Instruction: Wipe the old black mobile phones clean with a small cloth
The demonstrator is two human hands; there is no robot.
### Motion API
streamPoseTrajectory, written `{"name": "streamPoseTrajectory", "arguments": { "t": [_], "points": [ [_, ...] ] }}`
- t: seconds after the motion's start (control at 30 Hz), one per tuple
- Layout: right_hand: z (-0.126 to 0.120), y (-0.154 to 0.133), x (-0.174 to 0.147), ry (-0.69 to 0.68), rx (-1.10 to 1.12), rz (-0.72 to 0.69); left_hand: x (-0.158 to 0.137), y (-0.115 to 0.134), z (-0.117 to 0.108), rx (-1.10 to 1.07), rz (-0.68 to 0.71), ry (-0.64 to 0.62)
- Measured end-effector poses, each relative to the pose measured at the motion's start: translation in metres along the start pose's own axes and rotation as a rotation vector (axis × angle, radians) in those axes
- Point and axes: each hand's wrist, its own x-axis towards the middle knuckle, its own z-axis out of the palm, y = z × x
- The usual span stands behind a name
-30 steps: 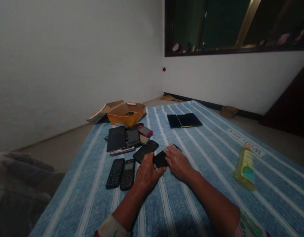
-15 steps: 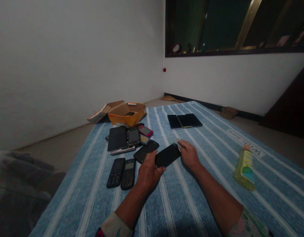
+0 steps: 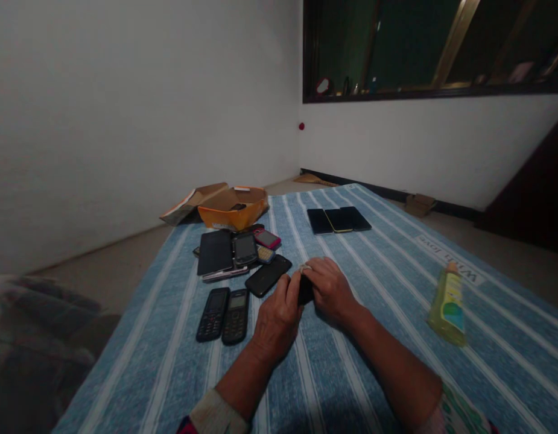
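My left hand (image 3: 279, 316) is closed around a black smartphone (image 3: 306, 292), which is tilted up and mostly covered by both hands. My right hand (image 3: 330, 289) is closed at the phone's upper edge, with a small whitish piece (image 3: 305, 267), like cloth or tissue, at its fingertips. Left of the hands lies another black smartphone (image 3: 268, 275). Two black keypad phones, one (image 3: 213, 313) beside the other (image 3: 236, 316), lie nearer to me. Farther back, a pile of phones includes a dark flat one (image 3: 215, 252), a grey-screened one (image 3: 245, 248) and a pink one (image 3: 266, 238).
Three dark smartphones (image 3: 338, 220) lie in a row farther back. An open orange box (image 3: 233, 218) stands at the far left edge. A bottle of yellow-green liquid (image 3: 448, 307) is on the right. Everything rests on a blue-and-white striped cloth (image 3: 378, 386).
My right hand has moved left over the phone, bringing the whitish piece to its upper edge. The phone has tilted up, and its screen is now mostly hidden.
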Motion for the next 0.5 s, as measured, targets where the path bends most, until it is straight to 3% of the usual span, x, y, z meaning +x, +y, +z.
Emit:
{"name": "streamPoseTrajectory", "arguments": {
  "t": [0.2,0.27,0.4,0.5],
  "points": [
    [0.001,0.044,-0.008,0.181,0.109,0.385,-0.001,0.000,0.000,0.029,-0.026,-0.029],
    [0.003,0.053,-0.010,0.226,0.162,0.456,-0.001,0.000,-0.001,0.032,-0.023,-0.034],
    [0.006,0.056,-0.011,0.262,0.203,0.457,-0.001,-0.001,-0.001,0.030,-0.004,-0.019],
    [0.009,0.051,-0.009,0.298,0.237,0.376,-0.001,-0.002,0.000,0.010,0.000,-0.019]
  ]
}}
